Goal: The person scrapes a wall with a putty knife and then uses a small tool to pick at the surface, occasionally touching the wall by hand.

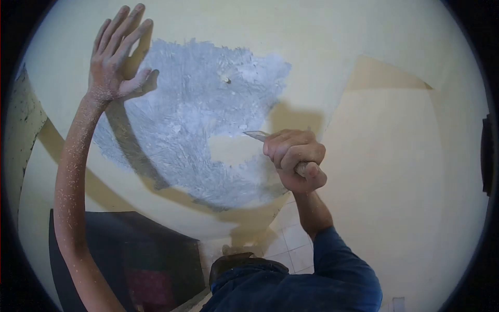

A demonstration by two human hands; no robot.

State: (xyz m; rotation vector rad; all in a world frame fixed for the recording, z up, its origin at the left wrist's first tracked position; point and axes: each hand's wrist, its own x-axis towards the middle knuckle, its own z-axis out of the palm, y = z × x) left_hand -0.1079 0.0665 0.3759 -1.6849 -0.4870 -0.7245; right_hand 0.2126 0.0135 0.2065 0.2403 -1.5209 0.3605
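My right hand is closed in a fist around the handle of a scraper. Its narrow, pointed metal blade sticks out to the left, with the tip overlapping the lower right of a rough grey patch on the cream wall. A cream island of paint is just below the blade. My left hand is raised at the patch's upper left edge, fingers spread and holding nothing. Pale flakes and dust cover that hand and forearm.
A small peg-like stub juts from the grey patch. Below left stands a dark panel with a reddish area. White floor tiles show beyond my blue sleeve, and a dark object is at the far right edge.
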